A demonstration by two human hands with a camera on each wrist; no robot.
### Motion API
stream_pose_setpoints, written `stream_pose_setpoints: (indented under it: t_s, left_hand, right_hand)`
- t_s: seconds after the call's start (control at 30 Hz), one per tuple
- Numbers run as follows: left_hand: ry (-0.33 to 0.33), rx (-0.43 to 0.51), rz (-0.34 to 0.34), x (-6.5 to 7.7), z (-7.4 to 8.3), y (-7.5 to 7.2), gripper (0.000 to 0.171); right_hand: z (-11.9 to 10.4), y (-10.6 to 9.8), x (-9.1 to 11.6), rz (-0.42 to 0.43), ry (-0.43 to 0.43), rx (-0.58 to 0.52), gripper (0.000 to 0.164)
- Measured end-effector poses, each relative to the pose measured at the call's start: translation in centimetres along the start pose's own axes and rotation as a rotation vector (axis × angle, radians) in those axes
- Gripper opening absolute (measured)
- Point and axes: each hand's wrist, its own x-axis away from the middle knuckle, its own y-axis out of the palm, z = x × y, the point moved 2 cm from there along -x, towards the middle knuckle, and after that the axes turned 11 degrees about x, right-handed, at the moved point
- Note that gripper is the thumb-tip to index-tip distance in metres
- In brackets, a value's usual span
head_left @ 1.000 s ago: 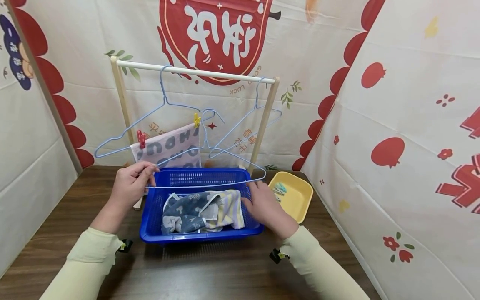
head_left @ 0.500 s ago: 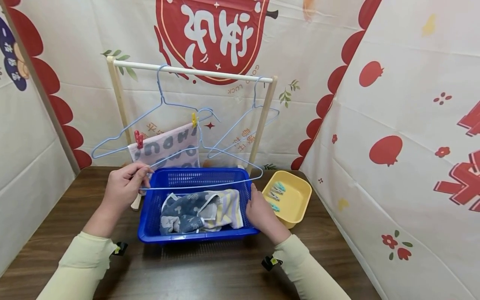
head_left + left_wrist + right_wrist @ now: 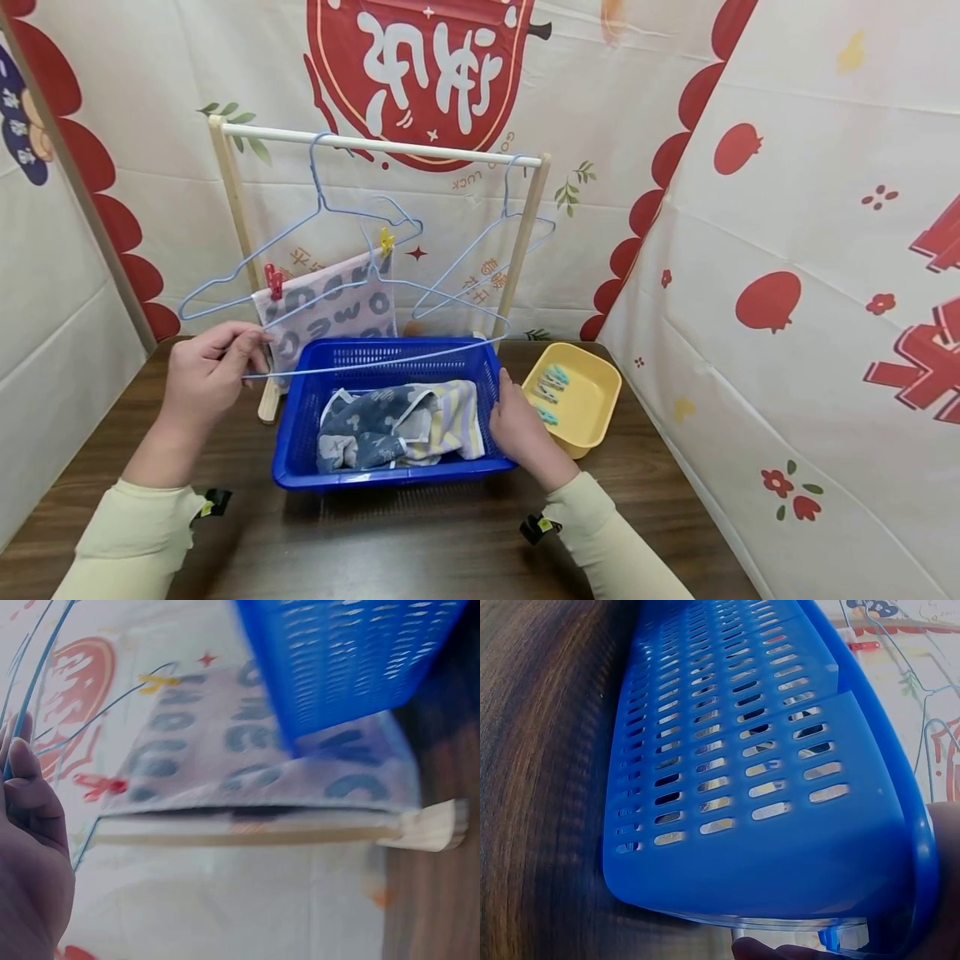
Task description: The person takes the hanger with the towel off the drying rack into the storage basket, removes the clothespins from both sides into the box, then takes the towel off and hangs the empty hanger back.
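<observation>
From where I stand: the person wears long sleeves in plain, pale yellow-green cloth. Left sleeve (image 3: pixel 112 554) lies toward 8 o'clock, right sleeve (image 3: pixel 622 546) toward 5 o'clock. Left cuff (image 3: pixel 153 504) broad and creased; right cuff (image 3: pixel 581 500) softly wrinkled. I note a small black device (image 3: pixel 217 502) at the left cuff's 3 o'clock edge, another black device (image 3: pixel 534 528) at the right cuff's 8 o'clock; each shows a bright yellow-green patch (image 3: pixel 549 526). Left hand (image 3: pixel 210 362), right hand (image 3: pixel 522 425): bare.

The hanger (image 3: pixel 372 268) is light blue, the basket (image 3: pixel 390 476) deep blue; inside, a slate cloth (image 3: pixel 375 417) bears pale motifs and, towards three o'clock, a towel (image 3: pixel 459 417) shows yellow, lilac and white stripes.
</observation>
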Motion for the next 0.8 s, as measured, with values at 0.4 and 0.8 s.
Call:
stream_pose_setpoints:
  t_s: [0.4, 0.8]
  left_hand:
    - [0.119, 0.079, 0.192, -2.3, 3.4, -3.4, 0.013]
    - [0.152, -0.028, 0.319, -4.9, 6.4, -2.2, 0.024]
  right_hand:
    - [0.0, -0.1, 0.1, -0.018, 0.009, -0.011, 0.064]
    - [0.1, 0.2, 0.0, -0.033, 0.019, -0.019, 0.063]
